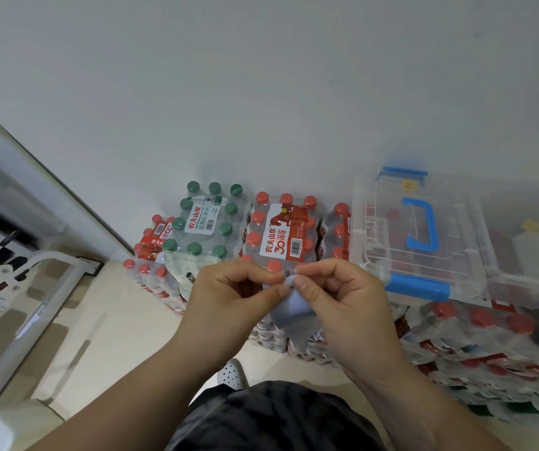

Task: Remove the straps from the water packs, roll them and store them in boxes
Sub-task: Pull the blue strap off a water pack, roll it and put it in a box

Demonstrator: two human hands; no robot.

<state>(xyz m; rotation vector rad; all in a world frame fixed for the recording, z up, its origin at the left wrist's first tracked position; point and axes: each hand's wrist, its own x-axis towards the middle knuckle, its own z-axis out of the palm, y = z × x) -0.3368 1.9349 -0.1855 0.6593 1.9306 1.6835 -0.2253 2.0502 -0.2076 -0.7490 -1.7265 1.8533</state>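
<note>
Fingers point(279, 289) of my left hand point(229, 297) and right hand point(346, 297) pinch one pale strap point(292, 309) near a red-capped water pack point(281, 232), one green-capped pack point(206, 222) far left, one clear box point(375, 229) right.

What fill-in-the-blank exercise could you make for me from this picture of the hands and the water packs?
1. The left hand and the right hand both pinch a pale ____ between their fingers.
2. One water pack differs from the red-capped packs: its caps are ____.
3. The clear box on the right has a ____ handle.
Missing words: strap; green; blue.
</note>
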